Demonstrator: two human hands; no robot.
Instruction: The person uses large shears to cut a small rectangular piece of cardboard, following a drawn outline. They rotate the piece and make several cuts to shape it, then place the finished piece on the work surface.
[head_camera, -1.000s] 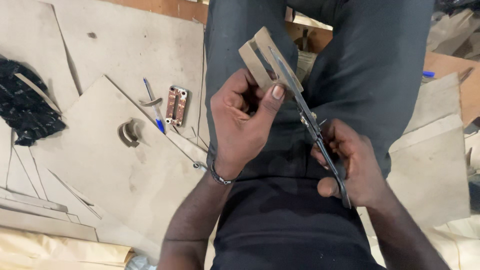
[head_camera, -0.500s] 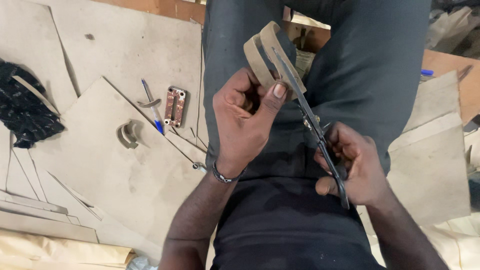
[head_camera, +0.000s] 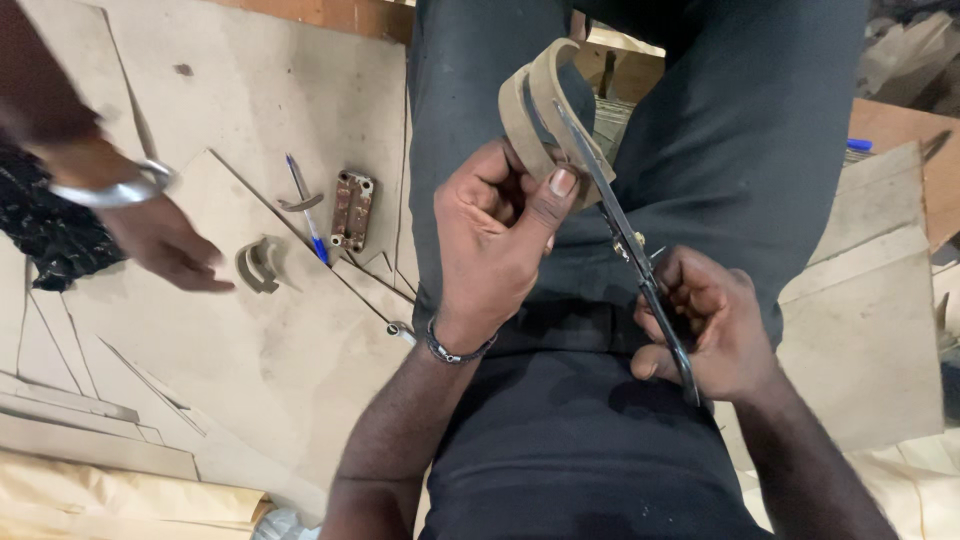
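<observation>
Centre of frame, over the person's lap in dark trousers: left hand (head_camera: 495, 245) pinches a curved tan cardboard strip (head_camera: 535, 105), fingers closed on its lower end, thumb pressed against the strip's face. The strip arcs upward toward the top centre of the frame.

Right hand (head_camera: 705, 325), lower right of centre, is wrapped shut around the handles of scissors (head_camera: 625, 235). The blades run diagonally up-left and meet the strip just beside the left thumb.

Left edge: another person's hand (head_camera: 165, 245) with a metal bangle reaches over the cardboard sheets (head_camera: 250, 100), near two small curved cardboard offcuts (head_camera: 260, 265). Beside these lie a blue pen (head_camera: 305, 205) and a rusty metal bracket (head_camera: 352, 210).
</observation>
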